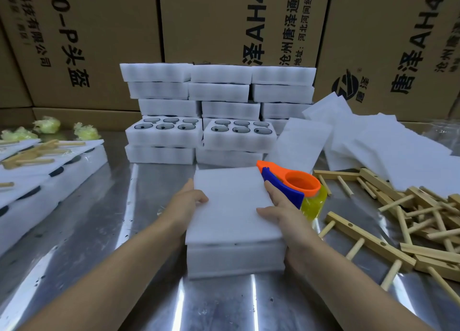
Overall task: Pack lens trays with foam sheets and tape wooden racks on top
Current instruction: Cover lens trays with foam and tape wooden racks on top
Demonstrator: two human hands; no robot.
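A white foam lens tray (236,259) sits on the steel table in front of me, covered by a flat foam sheet (232,206). My left hand (190,200) holds the sheet's left edge, fingers curled over it. On the right edge, my right hand (280,212) grips sheet and tray, thumb on top. An orange and blue tape dispenser (290,184) with yellow tape stands just right of the tray, touching my right fingers. Wooden racks (408,221) lie heaped at the right.
Stacked foam trays (219,92), two showing dark lenses (164,126), stand behind. Loose foam sheets (373,141) spread at back right. At left lie packed trays with wooden racks (32,154) and crumpled yellow tape wads (47,124). Cardboard boxes (236,19) wall the back.
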